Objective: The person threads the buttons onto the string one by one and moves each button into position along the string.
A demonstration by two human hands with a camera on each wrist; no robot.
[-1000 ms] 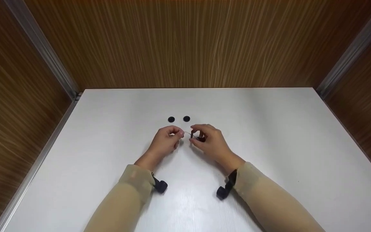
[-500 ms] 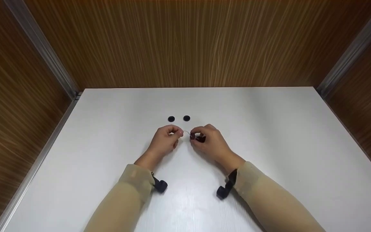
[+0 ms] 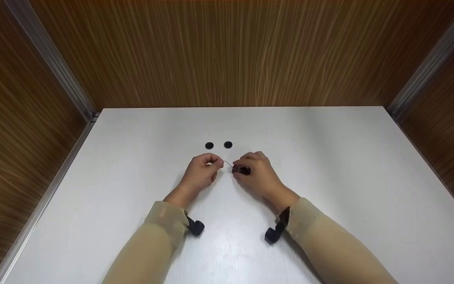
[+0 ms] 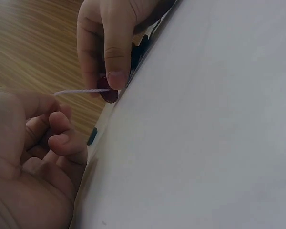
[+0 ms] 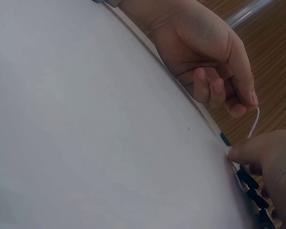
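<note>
thread (image 3: pixel 228 163) pinched taut between both hands.
left hand (image 3: pixel 202 172) pinches its end; right hand (image 3: pixel 255 174) grips dark button (image 3: pixel 242 170). thread looks light and limp: hold near the tip.

Two black discs (image 3: pixel 218 145) sit just beyond the hands, the only things lying on the table (image 3: pixel 329 177). Left, right and nearer of the discs it's bare white top, plenty of room. Past them, wood walls (image 3: pixel 231 55) close off three sides.
</note>
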